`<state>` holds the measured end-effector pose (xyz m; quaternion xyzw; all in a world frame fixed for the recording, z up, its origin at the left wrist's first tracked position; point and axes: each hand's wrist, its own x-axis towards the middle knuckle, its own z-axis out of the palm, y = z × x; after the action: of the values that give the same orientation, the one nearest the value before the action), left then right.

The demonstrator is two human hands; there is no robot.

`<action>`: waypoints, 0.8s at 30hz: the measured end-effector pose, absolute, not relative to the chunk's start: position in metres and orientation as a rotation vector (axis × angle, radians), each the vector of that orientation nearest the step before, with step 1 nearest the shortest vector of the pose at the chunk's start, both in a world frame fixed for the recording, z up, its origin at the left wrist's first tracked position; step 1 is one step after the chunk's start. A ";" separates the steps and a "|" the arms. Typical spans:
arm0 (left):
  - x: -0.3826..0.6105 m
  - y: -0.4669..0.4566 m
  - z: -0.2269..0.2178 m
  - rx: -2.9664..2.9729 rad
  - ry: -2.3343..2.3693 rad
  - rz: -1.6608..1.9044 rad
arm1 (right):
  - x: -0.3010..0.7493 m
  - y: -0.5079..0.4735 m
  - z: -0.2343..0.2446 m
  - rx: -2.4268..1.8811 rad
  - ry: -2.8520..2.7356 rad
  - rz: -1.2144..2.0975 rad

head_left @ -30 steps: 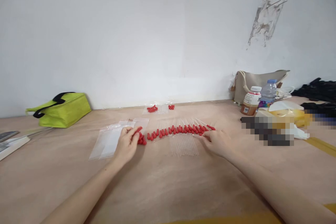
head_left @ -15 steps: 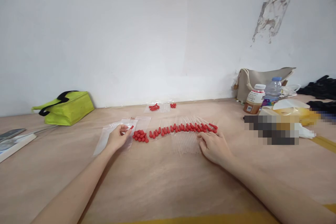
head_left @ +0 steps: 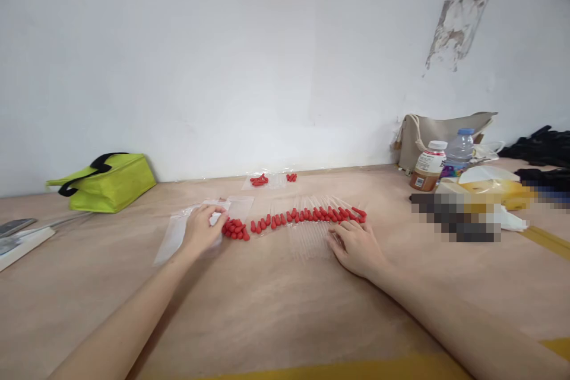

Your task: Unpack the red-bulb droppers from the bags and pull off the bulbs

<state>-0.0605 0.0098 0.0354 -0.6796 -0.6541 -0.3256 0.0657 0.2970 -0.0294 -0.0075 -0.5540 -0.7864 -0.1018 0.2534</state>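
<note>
My left hand (head_left: 205, 228) is at the left edge of a small pile of red rubber bulbs (head_left: 236, 229), thumb and fingertips drawn together on a bulb there; the fingers partly cover it. Under and beside this hand lie clear zip bags (head_left: 171, 237). A row of similar red bulbs (head_left: 305, 215) runs rightward from the pile, several with thin clear tubes. Over the right end of the row rests my right hand (head_left: 358, 249), fingers loosely bent and thumb apart, touching the row. Thin clear tubes (head_left: 307, 242) lie side by side just left of it.
Toward the wall lies a clear bag with red pieces (head_left: 259, 180). A lime-green bag (head_left: 111, 184) stands at left, near a phone (head_left: 16, 227). On the right are a drink bottle (head_left: 428, 169), a clear bottle (head_left: 461, 148), a beige bag (head_left: 439, 124) and yellow packaging (head_left: 494, 181).
My left hand has moved slightly right, bringing its fingertips from a red bulb held beside the pile to the pile itself. My right hand stays at the row. The view has shifted a little.
</note>
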 end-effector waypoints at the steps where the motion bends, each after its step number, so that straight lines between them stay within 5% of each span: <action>1: -0.051 0.008 0.040 -2.121 -1.896 -0.909 | 0.297 -0.029 -0.008 -1.504 -2.145 -0.280; 8: 0.002 0.016 0.056 -2.247 -1.853 -0.392 | 0.300 -0.030 -0.009 -1.453 -2.246 -0.317; 24: 0.031 0.067 0.045 -2.259 -2.076 -0.391 | 0.308 -0.020 -0.004 -1.535 -2.078 -0.119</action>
<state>0.0308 0.0667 0.0446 -0.7301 -0.6712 -0.1263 0.0244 0.3084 -0.0203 -0.0042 -0.5707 -0.7728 -0.0442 0.2742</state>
